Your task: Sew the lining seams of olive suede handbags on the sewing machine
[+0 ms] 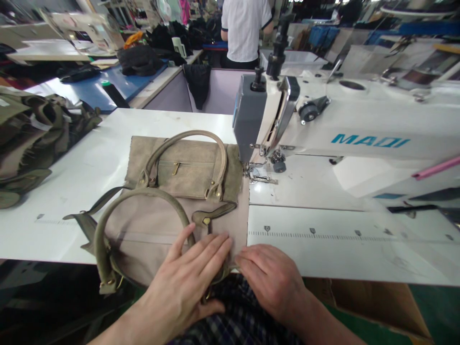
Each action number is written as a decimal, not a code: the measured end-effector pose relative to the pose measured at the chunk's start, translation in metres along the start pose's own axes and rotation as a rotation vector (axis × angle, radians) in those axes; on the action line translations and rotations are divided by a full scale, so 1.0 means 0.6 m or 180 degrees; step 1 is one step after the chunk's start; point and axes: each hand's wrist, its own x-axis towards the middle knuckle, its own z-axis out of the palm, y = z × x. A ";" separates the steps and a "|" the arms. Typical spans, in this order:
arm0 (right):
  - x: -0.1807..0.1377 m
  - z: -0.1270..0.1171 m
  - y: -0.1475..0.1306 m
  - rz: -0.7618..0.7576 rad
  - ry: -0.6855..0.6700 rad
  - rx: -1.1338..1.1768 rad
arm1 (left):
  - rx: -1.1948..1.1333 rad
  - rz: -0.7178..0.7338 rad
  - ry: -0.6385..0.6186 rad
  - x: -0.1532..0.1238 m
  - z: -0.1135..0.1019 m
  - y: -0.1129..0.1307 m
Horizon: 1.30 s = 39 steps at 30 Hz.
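An unfinished olive-tan handbag lies spread on the white sewing table. It has two rounded handles, a zipped pocket and a pinkish-beige lining. Along its right side, the raw edge runs up to the presser foot of the sewing machine. My left hand rests on the lining near the table's front edge, fingers stretched out flat and thumb lower down. Close beside it, my right hand pinches the near right corner of the bag fabric. The thumb and fingertip contact there is partly hidden.
The white machine head fills the right side above a ruler strip. Olive bag pieces are piled at the left. A dark thread cone stands behind the table. Farther back, a person in a white shirt faces away.
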 end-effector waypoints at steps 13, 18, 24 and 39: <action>0.002 -0.018 0.028 -0.0289 0.0040 0.0272 | 0.0239 0.0891 -0.0129 0.030 -0.014 -0.026; 0.010 -0.017 0.051 -0.0309 -0.0101 0.0239 | 0.0486 0.0954 -0.0268 0.040 0.000 -0.040; 0.021 -0.026 0.075 -0.0326 -0.0240 0.0223 | 0.0667 0.1190 -0.0231 0.069 0.011 -0.068; 0.070 -0.016 0.136 -0.0357 -0.0215 0.0206 | 0.0230 0.1560 -0.0420 0.159 -0.003 -0.139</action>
